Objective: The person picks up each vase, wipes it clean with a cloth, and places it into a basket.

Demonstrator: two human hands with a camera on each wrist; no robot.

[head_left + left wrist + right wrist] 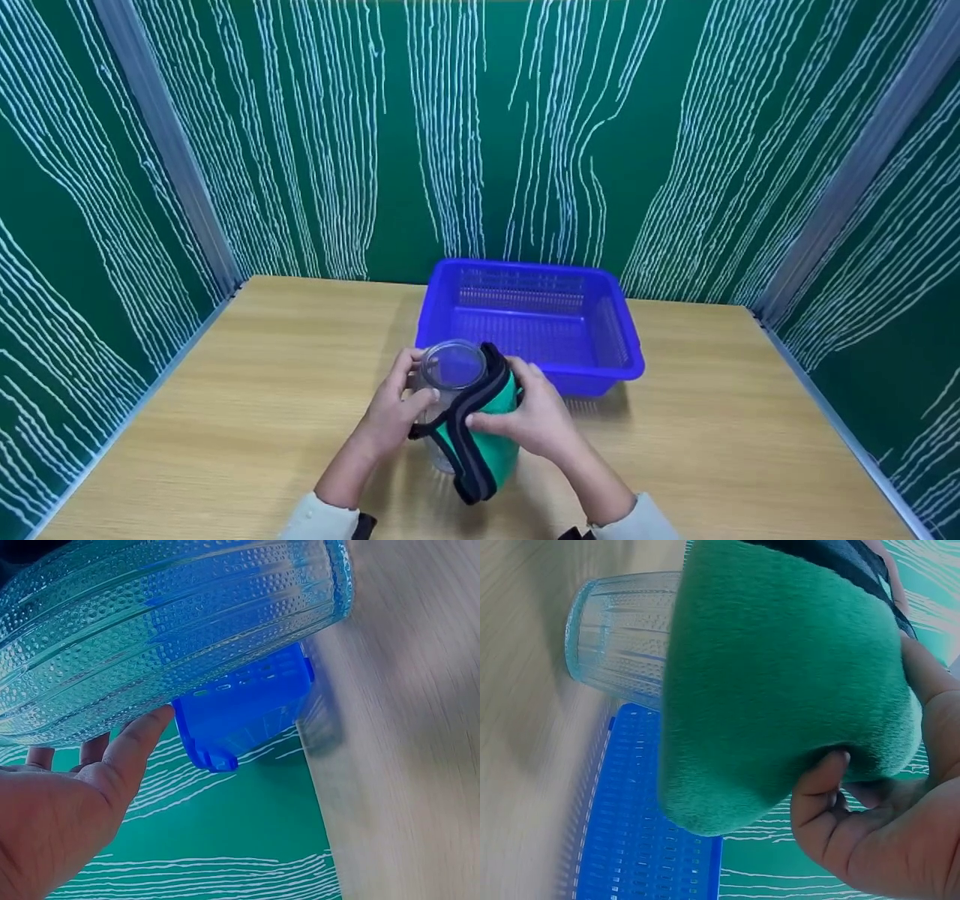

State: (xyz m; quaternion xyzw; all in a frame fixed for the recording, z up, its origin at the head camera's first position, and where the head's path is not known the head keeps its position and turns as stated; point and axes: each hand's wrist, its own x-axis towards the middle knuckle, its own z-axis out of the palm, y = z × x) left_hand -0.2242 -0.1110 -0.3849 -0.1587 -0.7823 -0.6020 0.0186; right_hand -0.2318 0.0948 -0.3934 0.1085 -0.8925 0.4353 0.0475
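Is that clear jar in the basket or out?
Out: the head view shows the left grip holding the jar in front of the basket.

A clear glass vessel, ribbed and dimpled, is held round end up at the lower centre of the head view; its right side is overlapped by a black-edged green plush piece, held slanted.

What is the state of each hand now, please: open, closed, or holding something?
Left hand: holding the clear textured jar, fingers and thumb around it.
Right hand: holding the green fabric piece with black edging.
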